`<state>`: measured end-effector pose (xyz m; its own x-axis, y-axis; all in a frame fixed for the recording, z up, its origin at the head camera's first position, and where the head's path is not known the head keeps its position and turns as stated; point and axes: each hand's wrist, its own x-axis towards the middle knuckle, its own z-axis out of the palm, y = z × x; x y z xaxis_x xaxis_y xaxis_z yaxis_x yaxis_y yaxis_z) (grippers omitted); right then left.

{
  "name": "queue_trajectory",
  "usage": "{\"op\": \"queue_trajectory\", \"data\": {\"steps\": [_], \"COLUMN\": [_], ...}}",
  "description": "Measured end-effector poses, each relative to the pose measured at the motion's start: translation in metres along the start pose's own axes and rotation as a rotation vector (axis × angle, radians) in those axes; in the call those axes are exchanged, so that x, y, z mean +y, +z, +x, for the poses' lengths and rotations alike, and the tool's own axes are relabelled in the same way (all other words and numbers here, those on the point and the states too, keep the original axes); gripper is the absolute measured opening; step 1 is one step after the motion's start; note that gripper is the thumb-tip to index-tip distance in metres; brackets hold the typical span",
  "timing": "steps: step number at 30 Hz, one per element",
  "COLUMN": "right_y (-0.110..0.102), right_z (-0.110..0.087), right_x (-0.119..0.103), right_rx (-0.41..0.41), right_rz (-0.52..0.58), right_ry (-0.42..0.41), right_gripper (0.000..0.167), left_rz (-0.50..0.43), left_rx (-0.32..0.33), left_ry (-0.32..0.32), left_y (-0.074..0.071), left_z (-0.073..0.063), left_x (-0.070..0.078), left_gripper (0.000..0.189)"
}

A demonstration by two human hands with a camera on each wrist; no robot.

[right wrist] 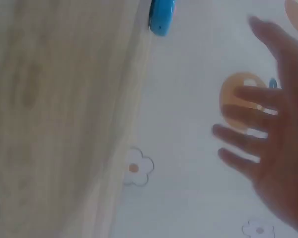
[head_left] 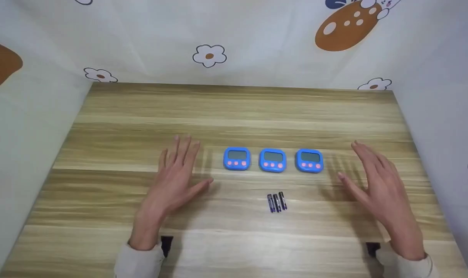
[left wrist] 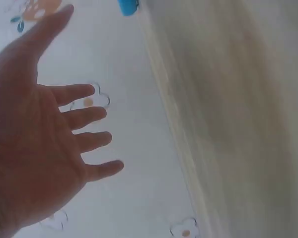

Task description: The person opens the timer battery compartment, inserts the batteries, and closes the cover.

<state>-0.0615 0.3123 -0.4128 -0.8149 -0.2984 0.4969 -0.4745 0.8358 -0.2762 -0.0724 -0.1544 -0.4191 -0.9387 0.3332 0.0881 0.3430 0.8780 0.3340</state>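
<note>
Three blue digital timers lie in a row on the wooden table: a left timer (head_left: 237, 158), a middle timer (head_left: 272, 160) and a right timer (head_left: 309, 161), each with a grey screen and pink buttons. Closer to the person, three dark batteries (head_left: 277, 202) lie side by side. My left hand (head_left: 174, 181) is spread to the left of the timers, fingers straight and holding nothing. On the other side, my right hand (head_left: 384, 187) is held out with its fingers extended, also holding nothing. The right wrist view catches the end of one blue timer (right wrist: 162, 17).
The wood-grain table (head_left: 141, 104) is bounded at the back and sides by a pale curtain (head_left: 156, 46) printed with flowers and brown shapes. A dark strap end (head_left: 166, 246) sticks out at the left cuff, another strap end (head_left: 373, 249) at the right cuff.
</note>
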Motion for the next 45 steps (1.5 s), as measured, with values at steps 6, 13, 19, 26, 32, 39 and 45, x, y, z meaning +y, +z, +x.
{"op": "queue_trajectory", "data": {"steps": [6, 13, 19, 26, 32, 39, 45], "right_y": [-0.006, -0.002, 0.002, 0.005, 0.004, 0.01, 0.007], "right_z": [0.038, 0.068, 0.082, 0.087, 0.091, 0.097, 0.095], "right_x": [-0.025, -0.056, -0.079, -0.092, -0.095, -0.095, -0.093], "right_rx": [0.09, -0.077, -0.312, -0.395, -0.315, -0.22, -0.194], "right_rz": [0.057, 0.166, 0.252, 0.449, 0.448, 0.375, 0.314], "right_ry": [-0.21, -0.273, -0.095, -0.06, -0.139, -0.215, -0.227], "right_gripper": [0.018, 0.012, 0.032, 0.074, 0.069, 0.071, 0.072], "left_rz": [-0.017, 0.05, -0.275, -0.931, -1.066, -1.049, -0.881], "left_rx": [-0.13, -0.269, -0.148, -0.137, -0.199, -0.168, -0.112], "left_ry": [0.127, 0.182, 0.19, 0.409, 0.4, 0.403, 0.365], "left_y": [0.007, 0.03, 0.011, -0.011, -0.021, -0.021, -0.01], "left_z": [0.052, 0.089, 0.089, 0.077, 0.074, 0.077, 0.08], "left_x": [0.031, 0.056, 0.066, 0.096, 0.107, 0.1, 0.097], "left_gripper": [0.067, 0.062, 0.065, 0.072, 0.074, 0.069, 0.07]}}
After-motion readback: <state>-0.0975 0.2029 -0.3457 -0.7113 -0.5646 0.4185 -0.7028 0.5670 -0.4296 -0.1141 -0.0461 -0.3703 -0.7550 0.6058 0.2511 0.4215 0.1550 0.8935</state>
